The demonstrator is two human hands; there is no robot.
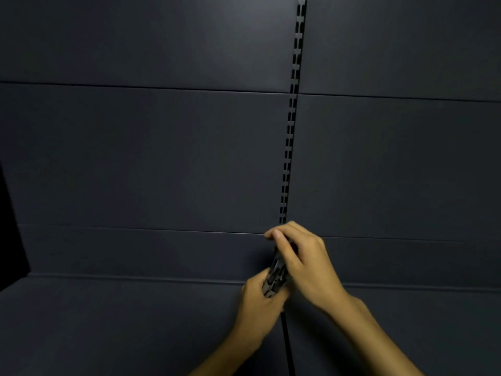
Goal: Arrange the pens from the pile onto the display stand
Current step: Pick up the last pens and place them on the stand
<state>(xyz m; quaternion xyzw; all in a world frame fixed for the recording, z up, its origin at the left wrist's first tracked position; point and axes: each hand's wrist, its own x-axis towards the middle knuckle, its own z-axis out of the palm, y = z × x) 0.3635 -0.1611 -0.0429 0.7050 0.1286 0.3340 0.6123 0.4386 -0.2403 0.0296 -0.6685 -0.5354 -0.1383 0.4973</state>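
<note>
Head cam: both hands gripping a dark pen bundle [274, 278] w/ curled fingers, left hand [260, 302] holding its lower end, right hand [303, 264] wrapping the top, near the slotted upright [288, 147].

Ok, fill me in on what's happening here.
A person holds a bundle of dark pens in both hands in front of a dark panelled wall. The left hand grips the bundle's lower end; the right hand curls over its upper end. They are just below the slotted upright rail on the wall. No pile or loaded stand is in view.
</note>
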